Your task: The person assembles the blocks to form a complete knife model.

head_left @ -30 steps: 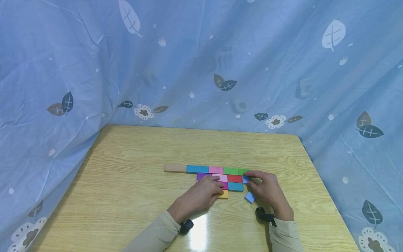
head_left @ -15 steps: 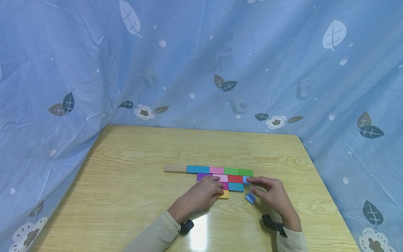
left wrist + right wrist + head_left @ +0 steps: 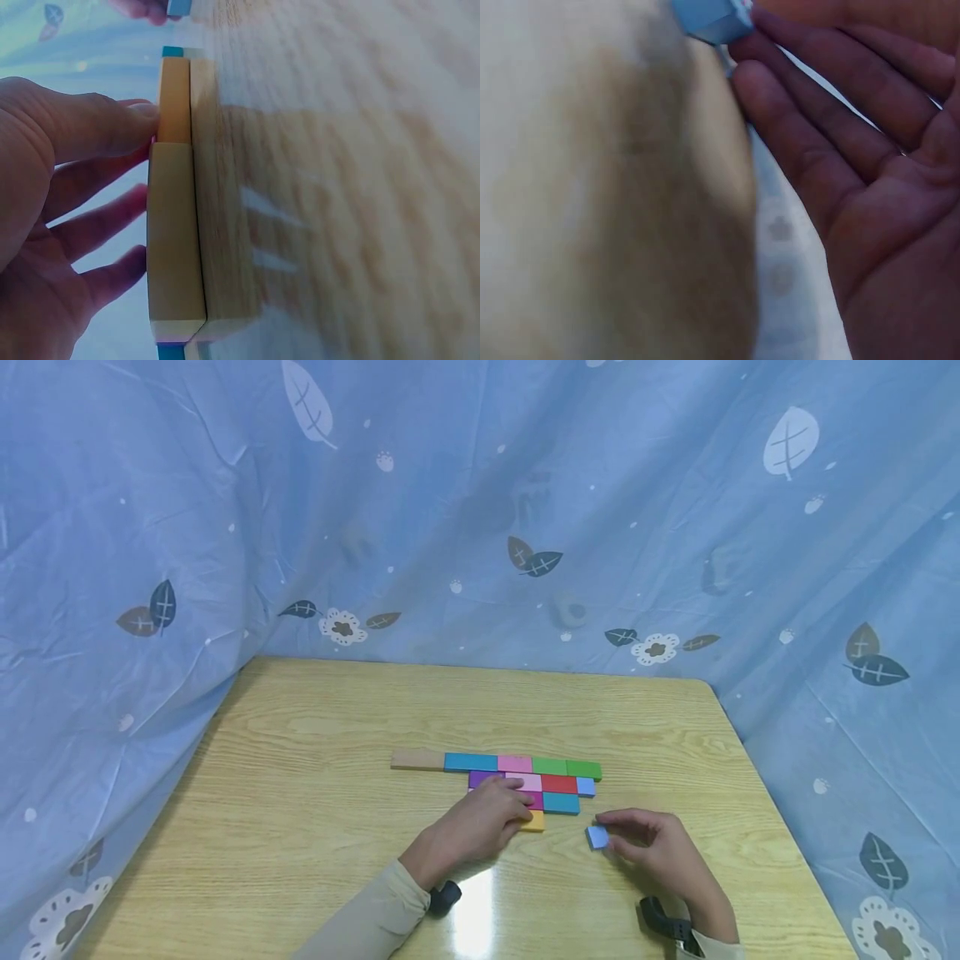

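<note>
My left hand [image 3: 483,818] rests over the lower rows of flat coloured wooden blocks. In the left wrist view its thumb touches an orange block [image 3: 175,97] beside a longer tan block [image 3: 174,232]; the other fingers lie spread over the blocks. A small light-blue block [image 3: 597,837] is pinched at the fingertips of my right hand [image 3: 660,852], low at the table and apart from the rows. The right wrist view shows this block only partly, at its top edge. Another light-blue block [image 3: 586,787] ends the second row, right of a red block [image 3: 559,785].
The top row runs from a plain wood block [image 3: 417,760] through blue and pink to a green block [image 3: 584,769]. A teal block [image 3: 561,803] ends the third row. The wooden table [image 3: 322,718] stands against a blue leaf-print cloth [image 3: 450,510].
My right hand has left the light-blue block at the row's end and come down toward me to the loose light-blue block, which has turned slightly. The left hand has stayed still.
</note>
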`<state>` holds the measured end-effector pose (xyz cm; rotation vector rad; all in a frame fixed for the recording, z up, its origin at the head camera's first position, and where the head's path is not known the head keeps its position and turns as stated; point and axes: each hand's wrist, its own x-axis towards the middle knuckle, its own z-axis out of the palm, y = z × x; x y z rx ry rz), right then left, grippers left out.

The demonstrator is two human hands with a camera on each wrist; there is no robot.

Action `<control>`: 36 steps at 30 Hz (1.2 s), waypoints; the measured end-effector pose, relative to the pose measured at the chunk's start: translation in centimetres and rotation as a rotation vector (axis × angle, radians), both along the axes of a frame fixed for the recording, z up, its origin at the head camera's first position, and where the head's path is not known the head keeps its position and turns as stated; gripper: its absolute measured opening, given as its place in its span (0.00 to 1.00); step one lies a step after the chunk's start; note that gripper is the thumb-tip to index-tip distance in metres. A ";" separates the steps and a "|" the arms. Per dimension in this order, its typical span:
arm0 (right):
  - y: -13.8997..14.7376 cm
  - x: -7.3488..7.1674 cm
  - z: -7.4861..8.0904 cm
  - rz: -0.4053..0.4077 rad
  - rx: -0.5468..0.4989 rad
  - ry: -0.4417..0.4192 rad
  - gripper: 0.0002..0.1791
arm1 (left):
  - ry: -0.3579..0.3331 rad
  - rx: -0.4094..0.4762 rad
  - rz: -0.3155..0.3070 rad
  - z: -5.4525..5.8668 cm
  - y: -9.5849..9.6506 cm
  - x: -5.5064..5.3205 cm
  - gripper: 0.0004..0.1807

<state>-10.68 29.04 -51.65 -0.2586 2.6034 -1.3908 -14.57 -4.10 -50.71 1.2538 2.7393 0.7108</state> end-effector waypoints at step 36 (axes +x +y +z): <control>-6.9 -0.6 0.2 0.043 0.165 0.379 0.21 | 0.001 -0.028 0.010 0.1 0.0 0.1 0.11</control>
